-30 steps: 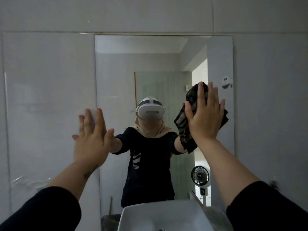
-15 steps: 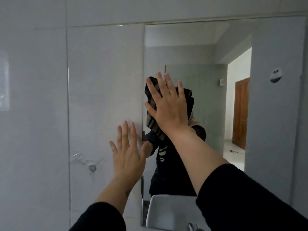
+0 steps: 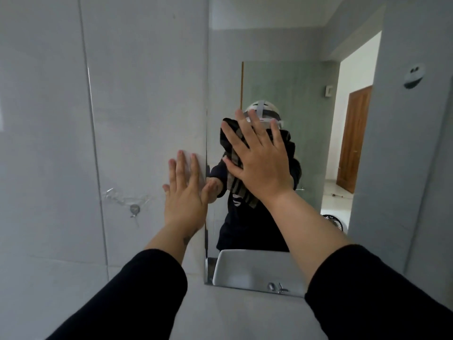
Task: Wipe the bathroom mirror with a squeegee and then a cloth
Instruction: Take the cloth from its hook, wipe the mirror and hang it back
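Note:
The bathroom mirror [image 3: 306, 45] fills the right half of the view, set flush in the tiled wall. My right hand [image 3: 259, 160] presses a dark striped cloth [image 3: 231, 153] flat against the glass near the mirror's left side, fingers spread over it. My left hand [image 3: 186, 192] lies flat and open on the white wall tile just left of the mirror's edge, thumb touching the edge. No squeegee is in view.
A metal wall hook [image 3: 134, 209] with a clear adhesive pad sits on the tile to the left. A round sticker [image 3: 414, 77] is on the mirror's upper right. The mirror reflects a white basin [image 3: 255, 268], a fan and a doorway.
My right hand has slid the cloth down the left part of the mirror after sweeping it over from the right. The left hand stays braced on the wall. The view has tilted lower.

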{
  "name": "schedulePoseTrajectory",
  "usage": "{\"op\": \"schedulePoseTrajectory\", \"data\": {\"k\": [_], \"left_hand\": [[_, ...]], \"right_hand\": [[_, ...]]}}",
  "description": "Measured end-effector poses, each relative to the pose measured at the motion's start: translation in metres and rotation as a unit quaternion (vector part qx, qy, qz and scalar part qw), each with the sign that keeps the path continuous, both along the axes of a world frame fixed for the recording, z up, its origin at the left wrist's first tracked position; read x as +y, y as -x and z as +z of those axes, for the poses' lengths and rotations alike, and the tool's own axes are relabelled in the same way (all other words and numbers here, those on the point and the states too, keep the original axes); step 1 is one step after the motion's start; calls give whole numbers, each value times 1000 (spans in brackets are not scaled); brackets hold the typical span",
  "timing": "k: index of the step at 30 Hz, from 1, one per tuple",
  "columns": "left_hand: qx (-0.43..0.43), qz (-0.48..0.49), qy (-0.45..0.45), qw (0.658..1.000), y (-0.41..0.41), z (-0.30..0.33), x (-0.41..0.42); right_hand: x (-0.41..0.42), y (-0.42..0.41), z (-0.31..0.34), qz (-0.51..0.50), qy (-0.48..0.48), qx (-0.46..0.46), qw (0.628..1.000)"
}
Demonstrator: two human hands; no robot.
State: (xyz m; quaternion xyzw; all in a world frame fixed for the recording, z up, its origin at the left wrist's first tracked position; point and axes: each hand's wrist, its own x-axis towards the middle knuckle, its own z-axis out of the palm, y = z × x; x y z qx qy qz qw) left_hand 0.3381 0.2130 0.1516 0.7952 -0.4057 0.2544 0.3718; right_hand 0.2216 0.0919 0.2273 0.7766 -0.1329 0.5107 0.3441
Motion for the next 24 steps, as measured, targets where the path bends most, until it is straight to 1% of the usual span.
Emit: {"op": "schedulePoseTrajectory", "data": {"k": [8,13,17,20,24], "left_hand": [[6,16,-6,1000,3,1,-3],[-12,21,0,1000,-5,-4,-6],[-20,32,9,999,-11,-7,-10],[-55,40,25,997,-18,-11,-14],[-59,-8,87,994,-5,-13,-14]], "right_hand": [[-47,66,-12,-12,-42,-64,997],[-79,106,-23,-30,-87,-145,985],[-107,142,-36,-50,-139,-222,964],[-122,161,-50,-55,-178,-278,942],[-131,168,-71,-51,-206,-326,921]]}}
